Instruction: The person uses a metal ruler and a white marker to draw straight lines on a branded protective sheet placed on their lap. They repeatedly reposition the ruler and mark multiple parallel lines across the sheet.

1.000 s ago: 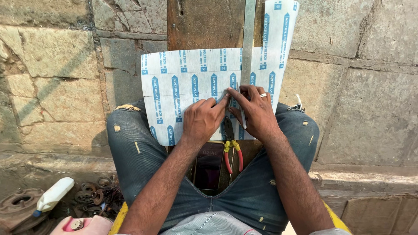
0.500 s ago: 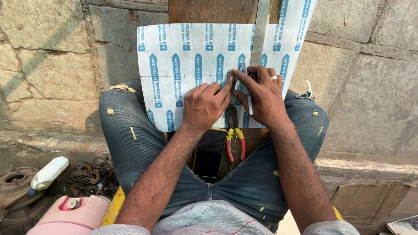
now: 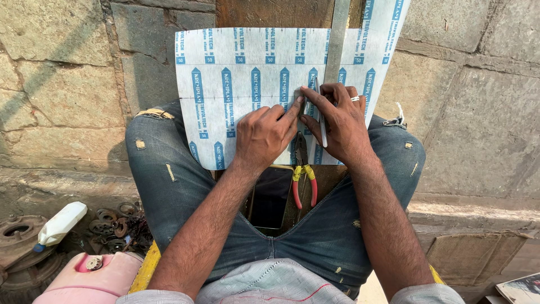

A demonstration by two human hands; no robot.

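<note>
Both hands pressed on a printed sheet laid across the knees.

Sheet (image 3: 247,84) white with blue printed bars, spread flat over both denim thighs, long axis running 9 to 3 o'clock, top edge toward the stone wall at 12. Left hand (image 3: 267,132) flat on the sheet, forefinger stretched toward 1 o'clock, grip spread and pinching nothing. Right hand (image 3: 337,121) just beside it, fingertips touching the left forefinger, grip pressed around a thin blade (image 3: 321,115) lying along 12 to 6 o'clock, tip toward 12. Metal strip (image 3: 336,45) upright over the sheet, leaning slightly toward 1. Pliers (image 3: 304,177) with red and yellow handles below the hands, handles toward 6. White bottle (image 3: 59,224) at 8 o'clock on the floor.
</note>
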